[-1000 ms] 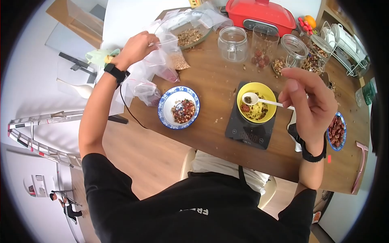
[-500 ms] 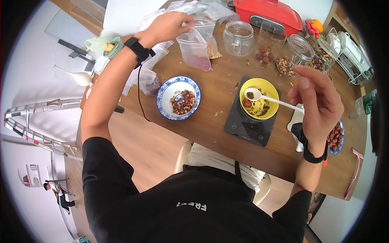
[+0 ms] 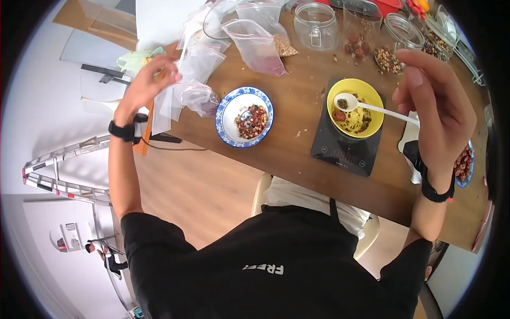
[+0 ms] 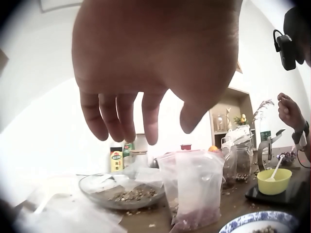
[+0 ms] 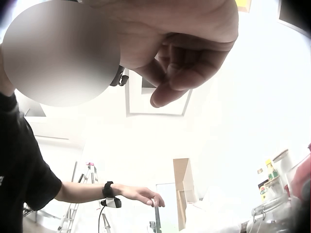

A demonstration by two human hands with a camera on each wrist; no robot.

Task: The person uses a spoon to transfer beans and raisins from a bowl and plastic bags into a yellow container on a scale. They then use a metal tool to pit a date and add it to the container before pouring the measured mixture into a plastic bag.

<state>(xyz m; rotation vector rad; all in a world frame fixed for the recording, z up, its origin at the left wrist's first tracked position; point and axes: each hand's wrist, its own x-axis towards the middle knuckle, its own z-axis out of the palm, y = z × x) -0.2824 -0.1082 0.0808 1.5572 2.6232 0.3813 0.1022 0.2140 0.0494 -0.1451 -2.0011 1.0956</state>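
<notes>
My left hand (image 3: 151, 85) hovers over the table's left edge, fingers loosely bent around nothing; the left wrist view also shows them apart. To its right a clear zip bag with pink contents (image 3: 258, 50) rests on the table. Below the bag sits a blue-and-white bowl (image 3: 220, 119) of mixed beans. My right hand (image 3: 441, 111) is raised with loosely curled fingers, holding nothing, right of a yellow bowl (image 3: 348, 85). A white spoon (image 3: 382, 111) leans in that bowl, its scoop holding small dark bits. The bowl stands on a black scale (image 3: 340, 154).
Glass jars (image 3: 315, 26) and a clear container of red fruit (image 3: 361, 32) line the back. More bags (image 3: 199, 97) lie at the left. A plate of dark red fruit (image 3: 464, 165) is at the right, partly behind my right wrist. A glass dish (image 4: 121, 191) holds loose grains.
My left hand has let go of the pink-content bag and moved left, away from it. The right hand keeps its pose; the head view has shifted.
</notes>
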